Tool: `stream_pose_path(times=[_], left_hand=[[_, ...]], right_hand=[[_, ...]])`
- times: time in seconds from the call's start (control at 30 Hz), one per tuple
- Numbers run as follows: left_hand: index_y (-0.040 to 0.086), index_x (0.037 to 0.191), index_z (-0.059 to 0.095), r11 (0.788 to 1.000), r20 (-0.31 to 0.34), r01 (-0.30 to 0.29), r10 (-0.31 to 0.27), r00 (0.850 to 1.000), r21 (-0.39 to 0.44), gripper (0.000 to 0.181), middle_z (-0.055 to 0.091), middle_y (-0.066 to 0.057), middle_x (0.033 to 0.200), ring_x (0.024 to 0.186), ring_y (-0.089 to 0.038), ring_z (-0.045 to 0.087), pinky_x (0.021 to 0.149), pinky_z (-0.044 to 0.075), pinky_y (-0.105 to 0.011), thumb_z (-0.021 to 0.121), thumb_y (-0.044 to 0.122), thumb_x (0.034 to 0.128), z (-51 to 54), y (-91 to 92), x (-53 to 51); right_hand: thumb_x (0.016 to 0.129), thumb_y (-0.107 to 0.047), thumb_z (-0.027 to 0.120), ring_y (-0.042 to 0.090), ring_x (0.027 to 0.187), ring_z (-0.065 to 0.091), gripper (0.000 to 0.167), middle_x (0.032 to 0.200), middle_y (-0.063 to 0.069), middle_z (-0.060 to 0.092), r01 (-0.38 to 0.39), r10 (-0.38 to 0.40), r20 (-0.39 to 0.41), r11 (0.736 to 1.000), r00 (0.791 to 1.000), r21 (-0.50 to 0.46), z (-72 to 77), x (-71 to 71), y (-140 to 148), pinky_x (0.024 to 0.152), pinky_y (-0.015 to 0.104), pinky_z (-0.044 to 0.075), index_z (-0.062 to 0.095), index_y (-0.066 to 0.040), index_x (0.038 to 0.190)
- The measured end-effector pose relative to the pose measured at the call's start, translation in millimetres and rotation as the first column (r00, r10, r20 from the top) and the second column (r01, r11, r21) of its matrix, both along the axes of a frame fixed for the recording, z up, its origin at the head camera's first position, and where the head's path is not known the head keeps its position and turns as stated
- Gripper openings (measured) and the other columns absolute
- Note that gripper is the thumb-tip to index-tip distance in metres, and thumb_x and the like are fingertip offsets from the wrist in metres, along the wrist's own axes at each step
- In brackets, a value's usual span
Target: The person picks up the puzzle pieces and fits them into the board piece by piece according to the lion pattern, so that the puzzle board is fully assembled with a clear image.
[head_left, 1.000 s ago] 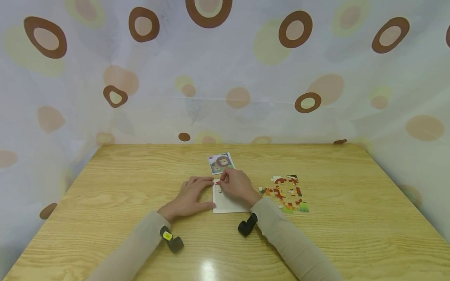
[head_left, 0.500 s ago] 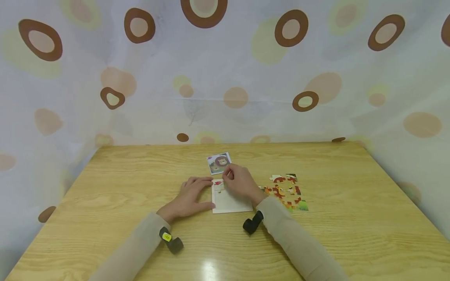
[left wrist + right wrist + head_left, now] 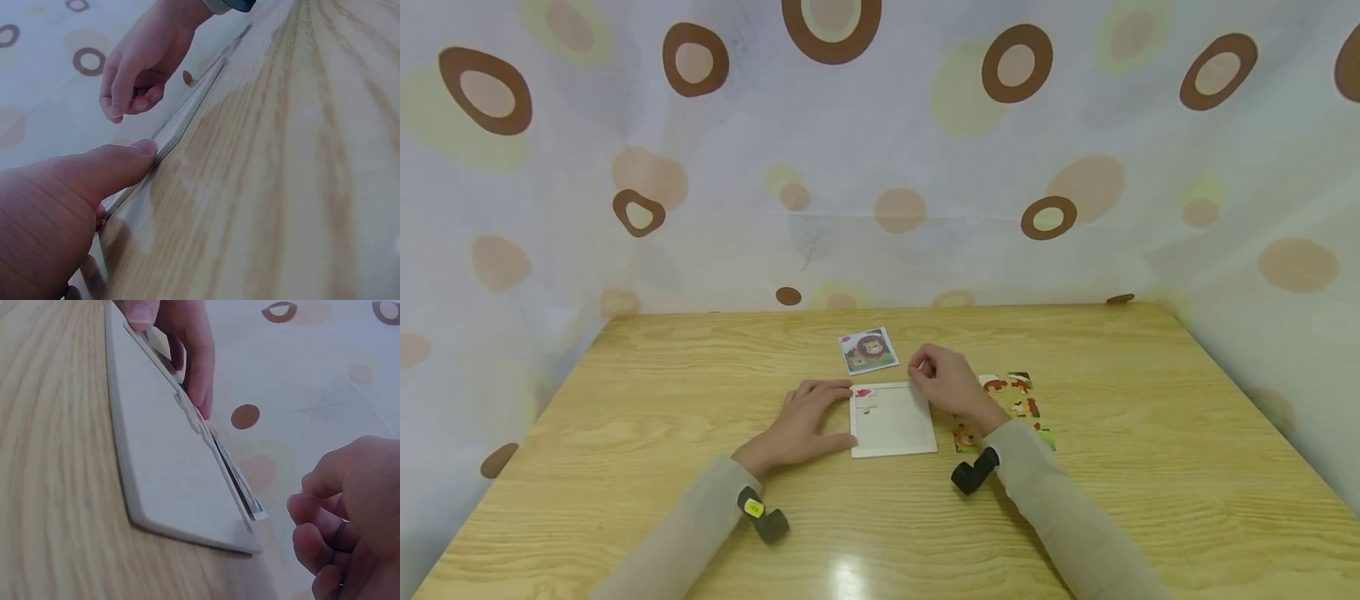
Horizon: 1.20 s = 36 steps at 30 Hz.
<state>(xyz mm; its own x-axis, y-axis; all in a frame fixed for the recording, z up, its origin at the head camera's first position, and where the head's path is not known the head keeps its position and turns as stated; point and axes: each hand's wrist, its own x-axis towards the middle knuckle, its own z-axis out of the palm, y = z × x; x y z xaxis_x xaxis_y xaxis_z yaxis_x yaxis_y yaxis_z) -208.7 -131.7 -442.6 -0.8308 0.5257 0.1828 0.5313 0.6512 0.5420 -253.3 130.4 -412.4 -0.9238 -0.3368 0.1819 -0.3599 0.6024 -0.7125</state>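
A white puzzle tray (image 3: 895, 425) lies flat, with one or more pieces (image 3: 866, 400) in its upper left corner. My left hand (image 3: 797, 425) spans its left side, fingertips touching the upper corner and thumb at the lower edge; in the left wrist view the thumb (image 3: 119, 164) rests against the rim. Just above the tray's upper right corner is my right hand (image 3: 953, 383), fingers curled with thumb and index finger together and no piece visible between them. The right wrist view shows its curled fingers (image 3: 319, 531) beside the tray (image 3: 165, 462). Loose lion pieces (image 3: 1024, 407) are partly hidden behind that hand.
A lion picture card (image 3: 868, 351) lies beyond the tray, near its upper left corner. The wooden table (image 3: 700, 358) meets a patterned curtain (image 3: 850, 250) at the back. Cameras are strapped on both wrists.
My right hand has moved right, off the pieces in the tray's corner, uncovering them and the card while covering part of the loose pieces. The left hand has stayed at the tray's left side.
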Motion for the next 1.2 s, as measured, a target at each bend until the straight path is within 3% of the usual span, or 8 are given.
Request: stream_pose_path(times=[0.33, 0.53, 0.87, 1.2], left_hand=[[0.010, 0.137, 0.051, 1.000, 0.013, 0.000, 0.000, 1.000, 0.000, 0.067, 0.041, -0.003, 0.150, 0.132, -0.026, 0.033, 0.100, 0.026, -0.047, 0.073, 0.042, 0.0821, -1.1, -1.1, -0.5], [0.011, 0.137, 0.051, 1.000, 0.018, 0.000, 0.000, 1.000, -0.003, 0.067, 0.041, -0.002, 0.151, 0.133, -0.026, 0.033, 0.100, 0.026, -0.047, 0.072, 0.043, 0.0824, -2.2, -1.7, -1.1], [0.011, 0.137, 0.051, 1.000, 0.013, 0.002, -0.002, 1.000, -0.001, 0.066, 0.041, -0.002, 0.150, 0.132, -0.025, 0.033, 0.098, 0.026, -0.047, 0.072, 0.043, 0.0828, -2.1, -2.6, -0.6], [0.011, 0.138, 0.050, 1.000, 0.022, 0.006, -0.006, 1.000, 0.000, 0.067, 0.040, -0.002, 0.151, 0.132, -0.025, 0.032, 0.100, 0.025, -0.048, 0.072, 0.043, 0.0832, -0.9, -2.4, -0.2]], right_hand=[[0.094, -0.009, 0.058, 0.012, 0.054, 0.046, 0.009, 0.070, 0.003, 0.058, 0.005, -0.005, -0.034, 1.000, 0.999, 0.017, 0.5, -2.4, 39.2, 0.055, 0.027, 0.040, 0.063, -0.003, 0.098], [0.095, -0.009, 0.057, 0.014, 0.057, 0.045, 0.014, 0.073, 0.005, 0.057, 0.020, -0.019, -0.010, 0.999, 1.000, 0.039, 5.9, -1.7, 60.6, 0.057, 0.029, 0.039, 0.063, 0.001, 0.103], [0.095, -0.011, 0.057, 0.015, 0.064, 0.050, 0.020, 0.081, 0.009, 0.060, -0.015, 0.018, -0.023, 0.993, 1.000, 0.116, 13.2, -7.4, 92.5, 0.060, 0.030, 0.042, 0.062, 0.003, 0.108], [0.090, -0.012, 0.065, 0.017, 0.071, 0.051, 0.020, 0.087, 0.009, 0.059, -0.050, 0.039, 0.053, 0.971, 0.998, 0.235, 11.4, -14.5, 111.7, 0.062, 0.032, 0.043, 0.064, 0.000, 0.105]])
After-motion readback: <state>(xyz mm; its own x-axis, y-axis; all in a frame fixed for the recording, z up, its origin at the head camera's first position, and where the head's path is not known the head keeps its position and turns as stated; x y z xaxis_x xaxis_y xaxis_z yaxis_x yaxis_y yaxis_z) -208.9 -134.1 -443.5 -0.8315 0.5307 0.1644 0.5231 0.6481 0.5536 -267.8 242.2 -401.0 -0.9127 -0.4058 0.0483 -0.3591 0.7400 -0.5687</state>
